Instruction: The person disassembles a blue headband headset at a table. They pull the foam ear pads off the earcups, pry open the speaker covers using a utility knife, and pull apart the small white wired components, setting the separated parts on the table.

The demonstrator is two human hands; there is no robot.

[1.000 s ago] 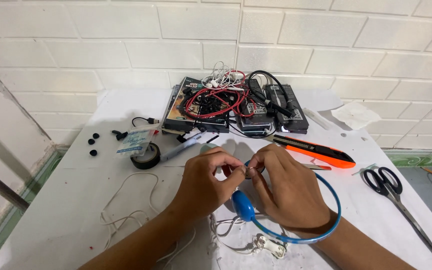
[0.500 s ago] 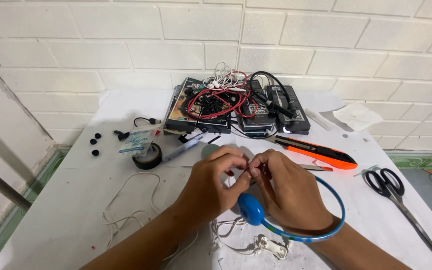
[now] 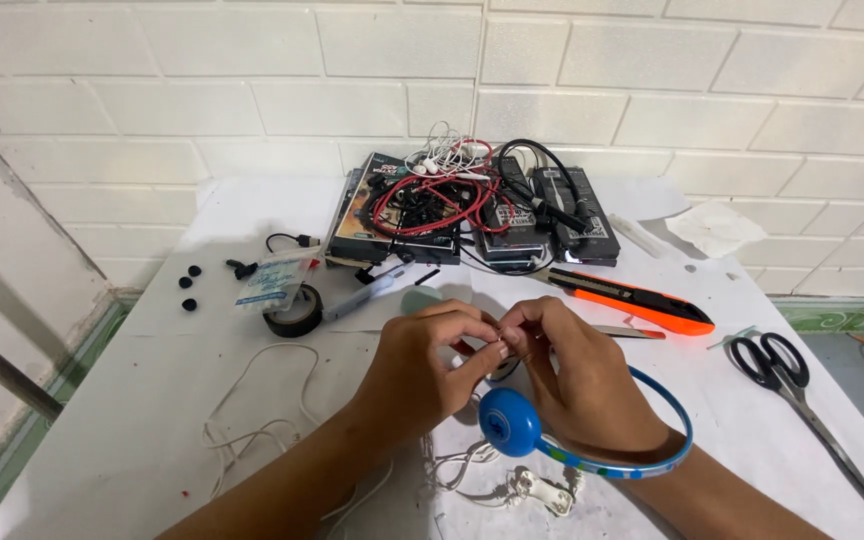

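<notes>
Headphones (image 3: 592, 450) sit nearest us: a thin, glossy blue plastic band curving round our right wrist, with a round, smooth blue earcup at its near end. We take them as our landmark. Just below the earcup a tangle of thin white cable (image 3: 472, 470) ends in a small white plug, and more of that soft cord loops loosely over the white worktop (image 3: 132, 420) to the left of the headphones.

Directly above the earcup our left hand (image 3: 427, 365) and right hand (image 3: 572, 375) meet, fingertips pinched tight together on something too small to make out; both are closed to a fine pinch, the remaining fingers curled.

Right of the headphones lie black-handled scissors (image 3: 802, 385), blades pointing toward the worktop's near right edge. Beyond the headphones rests an orange and black utility knife (image 3: 632, 300), long and flat. Up and left of them we see a dark roll of tape (image 3: 292, 312), a small clear packet, and little black rubbery tips.

Farthest from the headphones, against the white brick wall (image 3: 652, 90), flat black boxes carry a heap of red, white and black wires (image 3: 452, 190). Bare worktop lies open on the left side.
</notes>
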